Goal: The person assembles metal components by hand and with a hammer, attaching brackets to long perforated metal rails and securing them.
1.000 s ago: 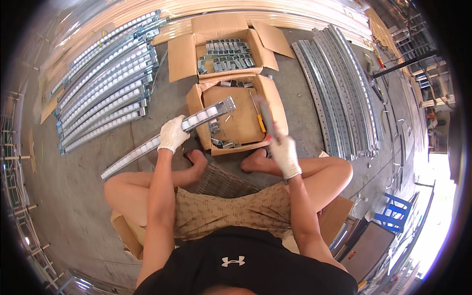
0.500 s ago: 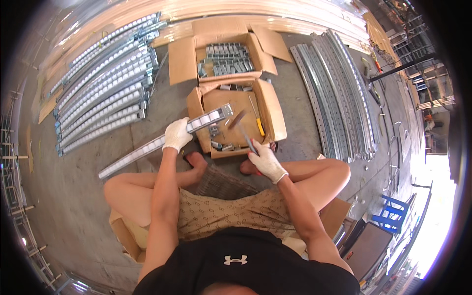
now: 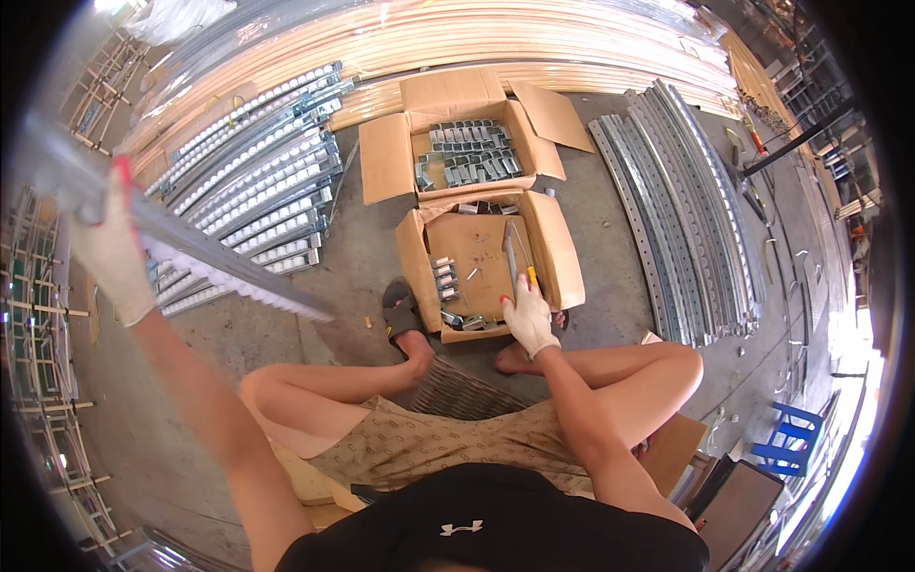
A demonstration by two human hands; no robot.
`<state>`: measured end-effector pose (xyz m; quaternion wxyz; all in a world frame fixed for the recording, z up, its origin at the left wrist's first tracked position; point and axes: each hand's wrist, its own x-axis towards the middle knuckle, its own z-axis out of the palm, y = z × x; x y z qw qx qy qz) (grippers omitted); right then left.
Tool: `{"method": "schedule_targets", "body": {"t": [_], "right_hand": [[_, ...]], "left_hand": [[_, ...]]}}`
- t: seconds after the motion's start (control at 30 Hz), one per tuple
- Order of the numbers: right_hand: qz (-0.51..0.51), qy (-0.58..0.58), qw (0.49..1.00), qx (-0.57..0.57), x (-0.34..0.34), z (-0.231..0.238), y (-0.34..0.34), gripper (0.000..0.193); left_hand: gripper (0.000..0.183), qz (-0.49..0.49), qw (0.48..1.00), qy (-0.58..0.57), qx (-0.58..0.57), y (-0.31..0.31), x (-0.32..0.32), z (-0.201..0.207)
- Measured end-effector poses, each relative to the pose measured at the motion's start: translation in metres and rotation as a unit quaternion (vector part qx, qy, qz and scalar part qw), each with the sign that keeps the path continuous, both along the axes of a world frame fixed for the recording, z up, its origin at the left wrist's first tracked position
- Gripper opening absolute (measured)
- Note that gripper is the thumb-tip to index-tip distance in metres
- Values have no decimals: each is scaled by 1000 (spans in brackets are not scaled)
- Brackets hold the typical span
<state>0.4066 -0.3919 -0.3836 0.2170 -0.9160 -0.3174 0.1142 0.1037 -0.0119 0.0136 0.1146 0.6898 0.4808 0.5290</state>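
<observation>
My left hand [image 3: 112,257], in a white glove with red fingertips, is raised at the far left, closed around a metal roller track [image 3: 214,255]. The track slants down to the right in front of the stacked tracks, blurred by motion, white rollers along its lower side. My right hand [image 3: 531,319], gloved alike, is closed on a hammer [image 3: 512,255] over the near cardboard box [image 3: 560,286]. A yellow-handled screwdriver [image 3: 533,277] is in that box beside the hammer, partly hidden by my fingers. Several small metal brackets [image 3: 445,279] sit along the box's left side.
Finished-looking roller tracks [image 3: 286,195] lie stacked on the left. An open carton [image 3: 389,157] behind holds rows of metal brackets [image 3: 472,153]. Perforated metal rails [image 3: 672,210] lie on the right. Long wrapped strips [image 3: 562,48] span the back. A blue plastic stool [image 3: 787,439] stands lower right.
My left hand has swung the roller track from the near box up to the far left. My right hand has lowered the hammer into the box area. The view has shifted slightly.
</observation>
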Motion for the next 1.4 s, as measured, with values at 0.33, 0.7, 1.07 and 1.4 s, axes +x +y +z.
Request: {"method": "schedule_targets", "body": {"t": [0.33,0.7,1.07,1.4], "right_hand": [[-102,719,647,234,17,-3,83,51],[79,466,850,-234,140,24,106,66],[308,109,933,-151,136,-67,372,35],[236,166,957,-34,179,-90,348,34]], "left_hand": [[49,44,938,-285,-195,143,-118,-141],[45,155,710,-45,-685,91,-217,-590],[56,-181,849,295,-400,3,55,-432],[60,-497,785,322,-183,-147,238,-391]]}}
